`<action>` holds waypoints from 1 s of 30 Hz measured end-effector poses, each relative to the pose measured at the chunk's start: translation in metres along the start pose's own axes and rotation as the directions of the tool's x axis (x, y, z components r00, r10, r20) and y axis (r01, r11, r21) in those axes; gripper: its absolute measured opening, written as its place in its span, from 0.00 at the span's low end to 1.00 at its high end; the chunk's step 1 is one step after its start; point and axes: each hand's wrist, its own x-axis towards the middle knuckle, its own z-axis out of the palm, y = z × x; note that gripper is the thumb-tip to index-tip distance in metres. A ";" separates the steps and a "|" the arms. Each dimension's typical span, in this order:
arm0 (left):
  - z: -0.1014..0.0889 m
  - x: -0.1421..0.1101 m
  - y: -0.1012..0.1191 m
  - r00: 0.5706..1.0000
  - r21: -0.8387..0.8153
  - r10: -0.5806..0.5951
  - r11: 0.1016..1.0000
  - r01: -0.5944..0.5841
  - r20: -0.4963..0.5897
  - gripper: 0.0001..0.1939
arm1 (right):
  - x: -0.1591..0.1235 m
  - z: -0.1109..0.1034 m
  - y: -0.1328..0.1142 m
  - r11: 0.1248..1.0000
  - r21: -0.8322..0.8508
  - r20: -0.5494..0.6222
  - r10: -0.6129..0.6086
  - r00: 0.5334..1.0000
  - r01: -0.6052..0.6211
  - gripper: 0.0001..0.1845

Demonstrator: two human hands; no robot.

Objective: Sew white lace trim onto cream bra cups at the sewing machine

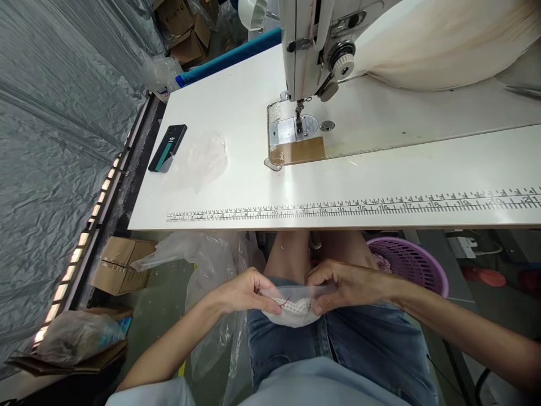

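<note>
Over my lap, a small white sheer fabric piece (291, 322) with a dotted, lace-like patch and a reddish thread or line is held between both hands. My left hand (249, 293) pinches its left end between thumb and fingers. At the right end, my right hand (333, 286) is closed on the same piece, thumb in front. Beyond the table edge stands the sewing machine (306, 51), its presser foot (299, 121) over the metal plate; neither hand touches it. Another thin whitish fabric piece (200, 160) lies on the left of the table.
A dark phone (168, 148) rests on the white table (236, 90), whose front edge carries a printed ruler (359, 207). Pale fabric (443, 45) is heaped behind the machine. A purple basket (416, 265) stands at right; plastic sheeting (211, 265) and a cardboard box (122, 264) are at left.
</note>
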 end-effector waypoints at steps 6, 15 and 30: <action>0.000 0.005 0.008 1.000 0.058 0.008 0.998 -0.009 0.009 0.16 | -0.001 -0.003 0.000 1.000 0.003 -0.003 0.026 1.000 -0.026 0.19; 0.010 0.016 0.018 0.999 0.164 0.032 0.986 -0.028 -0.019 0.15 | -0.011 -0.001 -0.003 0.993 0.061 -0.063 0.104 0.993 -0.100 0.18; 0.015 0.020 0.003 0.974 0.151 0.129 0.983 -0.102 -0.187 0.19 | -0.019 0.000 0.012 0.985 0.118 -0.200 0.146 0.969 -0.124 0.18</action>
